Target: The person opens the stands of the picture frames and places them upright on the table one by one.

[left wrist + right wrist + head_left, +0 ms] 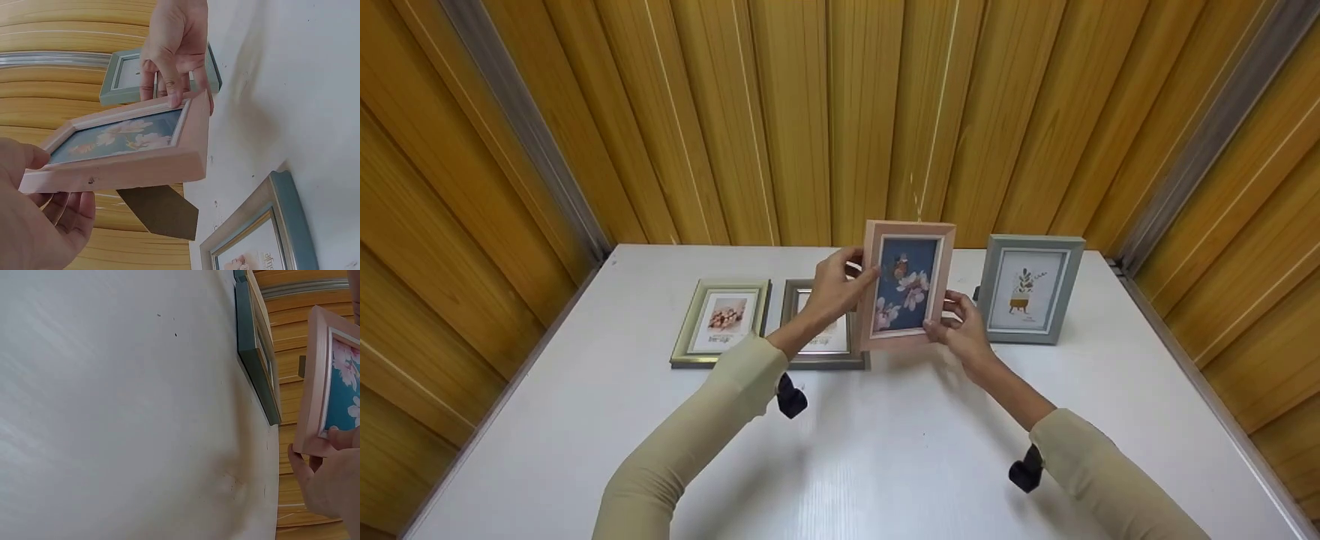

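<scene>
Both hands hold a pink picture frame [909,341] upright, its picture of white blossoms on blue facing the person. At its left side, the left hand [838,285] pinches the edge with the thumb in front and the fingers behind. The right hand [962,330] grips the lower right corner, thumb on the front. In the left wrist view a brown stand leg [160,211] juts from the back of the frame, whose lower edge is off the white table. A grey-green frame [1035,336] stands upright to the right of the right hand.
Left of the pink frame lie a gold-green frame [686,330] and a grey-brown frame [817,362], the latter partly hidden by the left arm. White tabletop [885,457] extends in front. Wood-patterned walls [810,112] enclose the table's back and sides.
</scene>
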Demonstrator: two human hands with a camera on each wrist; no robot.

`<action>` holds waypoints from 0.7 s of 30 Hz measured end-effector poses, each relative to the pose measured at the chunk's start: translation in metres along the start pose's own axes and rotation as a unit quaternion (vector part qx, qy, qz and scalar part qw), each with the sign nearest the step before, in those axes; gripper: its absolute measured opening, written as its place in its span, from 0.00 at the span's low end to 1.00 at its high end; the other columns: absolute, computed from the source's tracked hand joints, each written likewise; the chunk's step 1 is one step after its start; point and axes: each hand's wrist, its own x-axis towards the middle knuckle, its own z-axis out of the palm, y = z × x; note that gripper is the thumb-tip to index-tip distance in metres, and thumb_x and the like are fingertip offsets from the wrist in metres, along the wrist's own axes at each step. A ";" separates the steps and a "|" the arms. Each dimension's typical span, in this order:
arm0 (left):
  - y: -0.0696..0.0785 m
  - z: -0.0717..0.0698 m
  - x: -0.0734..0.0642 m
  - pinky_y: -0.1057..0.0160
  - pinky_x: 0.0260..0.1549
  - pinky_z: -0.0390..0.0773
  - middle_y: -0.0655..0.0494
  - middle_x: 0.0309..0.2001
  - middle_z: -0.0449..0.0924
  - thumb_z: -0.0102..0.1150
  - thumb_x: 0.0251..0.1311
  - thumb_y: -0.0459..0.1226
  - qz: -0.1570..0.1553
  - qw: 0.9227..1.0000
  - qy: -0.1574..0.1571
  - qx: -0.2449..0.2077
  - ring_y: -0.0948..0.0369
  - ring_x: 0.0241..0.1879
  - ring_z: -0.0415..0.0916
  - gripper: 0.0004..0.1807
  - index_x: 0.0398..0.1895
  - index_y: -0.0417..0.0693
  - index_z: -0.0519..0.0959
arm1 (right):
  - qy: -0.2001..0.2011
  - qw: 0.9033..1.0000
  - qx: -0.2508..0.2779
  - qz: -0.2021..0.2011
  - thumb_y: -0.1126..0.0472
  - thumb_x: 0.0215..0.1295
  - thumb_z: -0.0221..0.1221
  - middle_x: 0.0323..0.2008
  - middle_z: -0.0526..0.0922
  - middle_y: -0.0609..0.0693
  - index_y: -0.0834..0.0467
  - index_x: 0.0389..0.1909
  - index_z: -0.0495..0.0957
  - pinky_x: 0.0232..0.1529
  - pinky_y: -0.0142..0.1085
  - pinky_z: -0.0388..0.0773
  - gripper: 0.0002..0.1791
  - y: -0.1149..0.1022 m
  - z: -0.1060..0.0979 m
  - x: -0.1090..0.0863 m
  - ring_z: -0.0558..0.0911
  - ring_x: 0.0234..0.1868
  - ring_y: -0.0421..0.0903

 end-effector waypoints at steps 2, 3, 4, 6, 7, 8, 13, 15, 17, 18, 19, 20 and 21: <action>0.000 0.001 0.002 0.63 0.41 0.83 0.44 0.48 0.82 0.62 0.68 0.37 0.008 1.000 0.016 0.010 0.53 0.46 0.79 0.20 0.60 0.39 0.78 | 0.012 1.000 0.000 -0.003 0.76 0.63 0.63 0.56 0.75 0.55 0.65 0.70 0.62 0.41 0.29 0.83 0.35 -0.002 -0.002 0.000 0.80 0.45 0.40; 0.001 0.002 0.003 0.63 0.41 0.83 0.44 0.47 0.83 0.63 0.68 0.37 0.011 0.999 0.026 0.018 0.53 0.45 0.80 0.20 0.60 0.39 0.79 | 0.018 1.000 -0.001 -0.004 0.76 0.63 0.63 0.56 0.75 0.55 0.64 0.69 0.62 0.41 0.28 0.83 0.35 -0.003 -0.003 0.001 0.80 0.45 0.40; 0.001 0.002 0.005 0.63 0.41 0.83 0.45 0.46 0.83 0.64 0.67 0.37 0.014 0.999 0.036 0.029 0.53 0.44 0.80 0.19 0.59 0.40 0.79 | 0.025 1.000 -0.001 -0.004 0.76 0.62 0.63 0.56 0.75 0.55 0.64 0.69 0.63 0.41 0.28 0.83 0.34 -0.003 -0.004 0.001 0.80 0.46 0.40; 0.002 0.004 0.008 0.63 0.40 0.83 0.46 0.44 0.84 0.64 0.67 0.38 0.017 0.997 0.056 0.053 0.54 0.43 0.81 0.19 0.58 0.41 0.80 | 0.036 0.999 -0.001 -0.007 0.76 0.62 0.64 0.56 0.76 0.56 0.64 0.67 0.64 0.42 0.27 0.83 0.33 -0.005 -0.006 0.002 0.80 0.46 0.41; 0.002 0.004 0.009 0.63 0.40 0.83 0.46 0.44 0.84 0.65 0.67 0.38 0.018 0.996 0.064 0.067 0.55 0.42 0.81 0.18 0.57 0.41 0.81 | 0.043 0.999 -0.001 -0.007 0.76 0.61 0.64 0.56 0.76 0.56 0.64 0.67 0.65 0.42 0.27 0.83 0.33 -0.006 -0.006 0.002 0.80 0.47 0.41; 0.002 0.005 0.011 0.63 0.40 0.83 0.47 0.43 0.84 0.65 0.67 0.38 0.019 0.994 0.069 0.078 0.55 0.42 0.81 0.17 0.57 0.41 0.81 | 0.048 0.999 -0.002 -0.007 0.76 0.61 0.64 0.56 0.76 0.55 0.64 0.66 0.66 0.41 0.27 0.83 0.32 -0.006 -0.007 0.003 0.80 0.47 0.41; 0.003 0.012 0.020 0.62 0.41 0.83 0.47 0.43 0.85 0.64 0.68 0.36 0.027 0.993 0.075 0.085 0.56 0.43 0.82 0.16 0.56 0.41 0.82 | 0.070 0.997 -0.016 -0.019 0.76 0.62 0.64 0.58 0.76 0.59 0.65 0.65 0.66 0.43 0.24 0.81 0.31 -0.007 -0.011 0.007 0.79 0.52 0.46; 0.002 0.014 0.025 0.61 0.43 0.84 0.45 0.44 0.86 0.64 0.67 0.34 0.031 0.994 0.076 0.066 0.55 0.43 0.82 0.16 0.57 0.40 0.82 | 0.078 0.996 -0.033 -0.035 0.76 0.63 0.63 0.60 0.75 0.61 0.64 0.66 0.65 0.45 0.23 0.80 0.31 -0.006 -0.012 0.009 0.79 0.55 0.50; 0.001 0.016 0.028 0.61 0.43 0.84 0.44 0.44 0.86 0.64 0.67 0.33 0.030 0.996 0.076 0.042 0.53 0.44 0.83 0.17 0.57 0.40 0.82 | 0.085 0.993 -0.057 -0.059 0.76 0.64 0.63 0.61 0.75 0.62 0.64 0.67 0.65 0.47 0.22 0.79 0.31 -0.004 -0.014 0.010 0.79 0.58 0.53; -0.001 0.017 0.029 0.60 0.43 0.84 0.43 0.44 0.86 0.64 0.66 0.32 0.028 0.996 0.077 0.033 0.52 0.44 0.83 0.17 0.58 0.40 0.82 | 0.089 0.991 -0.072 -0.071 0.75 0.64 0.63 0.61 0.75 0.62 0.64 0.67 0.65 0.49 0.23 0.78 0.31 -0.003 -0.014 0.010 0.79 0.59 0.54; -0.003 0.018 0.031 0.61 0.42 0.84 0.43 0.44 0.86 0.64 0.66 0.32 0.026 0.996 0.079 0.027 0.52 0.43 0.83 0.18 0.58 0.40 0.82 | 0.091 0.988 -0.088 -0.083 0.75 0.65 0.63 0.61 0.76 0.62 0.64 0.67 0.65 0.51 0.24 0.79 0.31 -0.002 -0.014 0.010 0.79 0.59 0.55; -0.005 0.018 0.032 0.61 0.42 0.85 0.43 0.44 0.86 0.64 0.66 0.32 0.022 0.996 0.080 0.022 0.52 0.43 0.83 0.18 0.59 0.40 0.82 | 0.094 0.986 -0.100 -0.096 0.75 0.65 0.63 0.61 0.76 0.63 0.64 0.67 0.66 0.53 0.27 0.80 0.30 -0.001 -0.014 0.009 0.79 0.59 0.56; -0.007 0.018 0.033 0.61 0.40 0.85 0.42 0.44 0.86 0.64 0.66 0.31 0.019 0.996 0.080 0.018 0.52 0.42 0.84 0.18 0.59 0.40 0.82 | 0.097 0.983 -0.114 -0.108 0.75 0.65 0.62 0.61 0.77 0.64 0.65 0.67 0.66 0.55 0.31 0.81 0.30 0.000 -0.013 0.009 0.80 0.59 0.57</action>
